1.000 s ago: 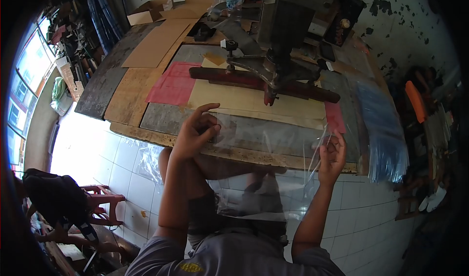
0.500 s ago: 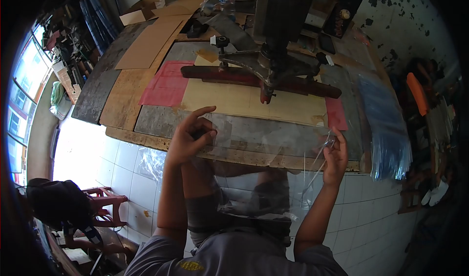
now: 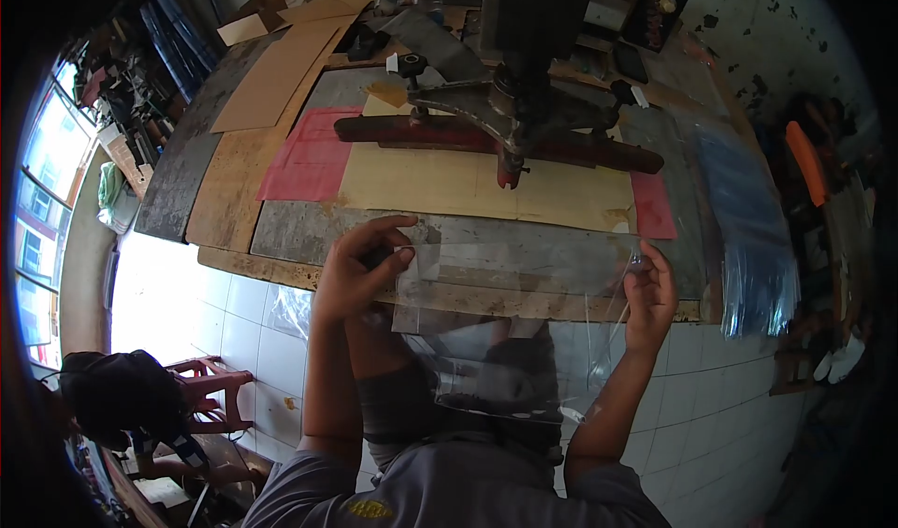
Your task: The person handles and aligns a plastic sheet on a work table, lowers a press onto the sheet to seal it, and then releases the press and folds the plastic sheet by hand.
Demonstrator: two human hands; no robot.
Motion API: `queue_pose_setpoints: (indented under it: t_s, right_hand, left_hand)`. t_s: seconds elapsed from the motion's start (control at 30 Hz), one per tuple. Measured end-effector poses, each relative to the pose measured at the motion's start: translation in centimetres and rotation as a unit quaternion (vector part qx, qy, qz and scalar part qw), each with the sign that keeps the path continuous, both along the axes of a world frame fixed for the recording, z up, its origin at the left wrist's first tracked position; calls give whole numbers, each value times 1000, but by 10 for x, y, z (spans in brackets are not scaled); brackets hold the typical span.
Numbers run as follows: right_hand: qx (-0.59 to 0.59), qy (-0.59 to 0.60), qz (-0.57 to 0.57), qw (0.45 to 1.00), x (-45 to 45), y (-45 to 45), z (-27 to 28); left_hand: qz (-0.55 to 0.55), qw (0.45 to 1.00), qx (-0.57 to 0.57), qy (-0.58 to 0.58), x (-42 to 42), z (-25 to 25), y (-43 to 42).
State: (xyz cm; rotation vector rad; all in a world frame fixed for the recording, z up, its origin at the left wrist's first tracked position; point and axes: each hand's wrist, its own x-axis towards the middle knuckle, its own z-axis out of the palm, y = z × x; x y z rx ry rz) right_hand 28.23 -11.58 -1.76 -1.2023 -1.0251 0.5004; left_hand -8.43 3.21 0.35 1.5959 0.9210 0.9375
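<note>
A clear plastic sheet is stretched between my two hands, over the near edge of the worktable and my lap. My left hand pinches its upper left corner between thumb and fingers. At the upper right corner, the curled fingers of my right hand grip the plastic. The sheet's lower part hangs down with some creases. Just beyond it, a yellow sheet lies on the grey metal plate, with pink pieces at its ends. A dark red press bar stands above the yellow sheet.
A stack of clear bluish plastic sheets hangs over the table's right edge. Brown cardboard lies at the left back. A red stool and another person's dark-haired head are at lower left. A phone lies at the back right.
The plastic sheet is drawn flatter and tauter, and its top edge shows straighter. My right hand has moved slightly right and my left slightly left. The view has shifted a little.
</note>
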Motion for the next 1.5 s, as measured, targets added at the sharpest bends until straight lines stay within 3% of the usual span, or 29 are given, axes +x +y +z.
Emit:
queue_pose_setpoints:
  t_s: [0.2,0.3,0.4,0.6,1.03,1.5]
  right_hand:
    - [-11,-16,1,1000,1,0,-1]
    - [-43,-30,11,999,-1,2,4]
    - [-59,-34,27,997,-2,2,4]
    - [-67,-50,32,996,-1,2,4]
    - [-79,-116,43,989,0,1,9]
    - [-79,-119,59,988,1,3,9]
  left_hand:
    - [-14,998,62,28,3,-1,3]
    - [-55,959,225,161,14,25,4]
    - [-110,939,199,256,33,51,1]
    - [-140,889,370,232,87,56,-34]
    - [-154,899,318,258,105,38,-44]
    - [-136,875,401,234,137,30,-52]
